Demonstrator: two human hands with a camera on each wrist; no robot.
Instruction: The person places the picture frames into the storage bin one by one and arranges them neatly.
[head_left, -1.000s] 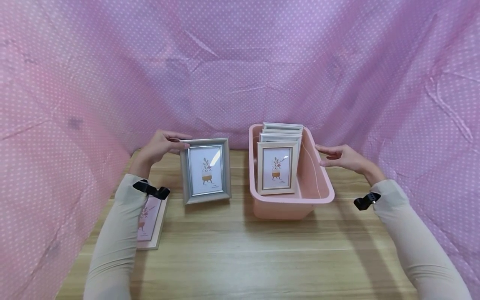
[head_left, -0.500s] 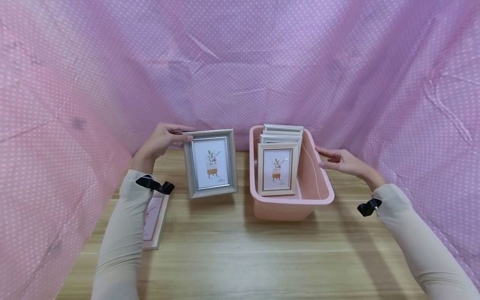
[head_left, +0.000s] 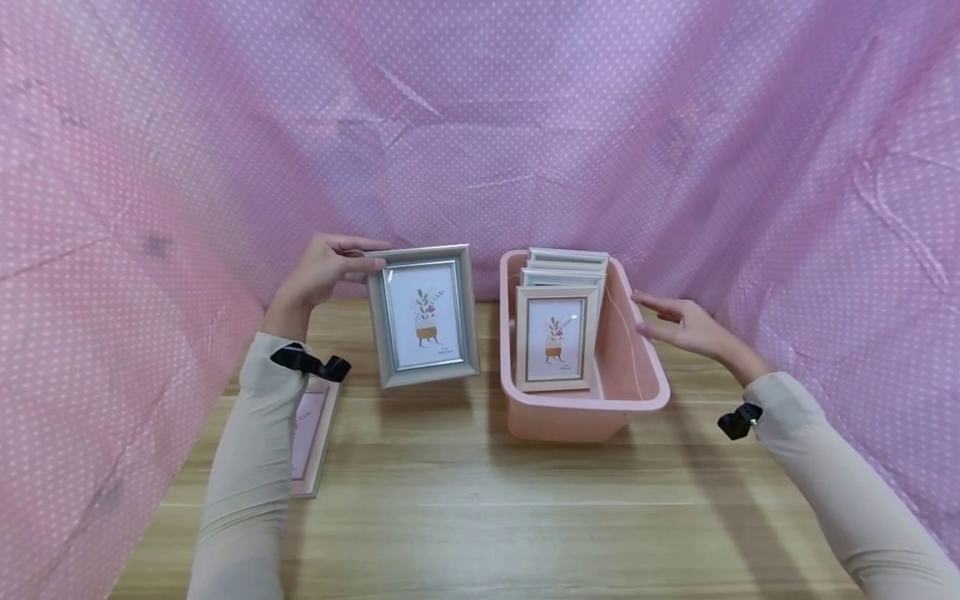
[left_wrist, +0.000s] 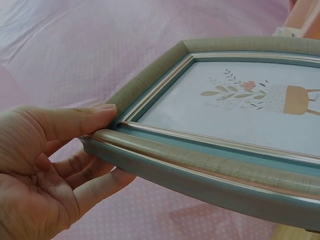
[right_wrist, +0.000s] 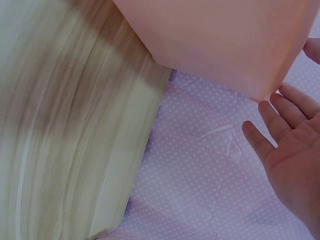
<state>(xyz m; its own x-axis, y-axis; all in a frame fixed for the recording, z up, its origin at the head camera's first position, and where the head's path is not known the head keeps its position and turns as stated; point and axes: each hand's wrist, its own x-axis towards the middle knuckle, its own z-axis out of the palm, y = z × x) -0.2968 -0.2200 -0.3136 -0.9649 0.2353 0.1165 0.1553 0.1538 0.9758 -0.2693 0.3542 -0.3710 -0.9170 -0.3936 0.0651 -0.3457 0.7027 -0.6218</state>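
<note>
My left hand point(head_left: 320, 268) pinches a silver-grey picture frame point(head_left: 468, 321) by its upper left corner. The thumb lies on the front face and the fingers are behind, as the left wrist view point(left_wrist: 55, 165) confirms. The frame is upright, slightly tilted, left of a pink plastic bin point(head_left: 573, 423). Inside the bin stand several picture frames, the front one a cream frame point(head_left: 555, 385) with a plant print. My right hand point(head_left: 690, 327) touches the bin's right rim with fingers fairly straight; in the right wrist view the fingers point(right_wrist: 285, 112) meet the bin's outer wall.
Another pale picture frame point(head_left: 324, 442) lies on the wooden table point(head_left: 480, 517) at left, partly hidden under my left forearm. A pink polka-dot cloth point(head_left: 465, 125) hangs behind and at both sides. Black straps with small cameras sit on both wrists.
My left hand has raised the silver-grey frame and carried it slightly to the right, towards the bin. The right hand stays at the bin's rim.
</note>
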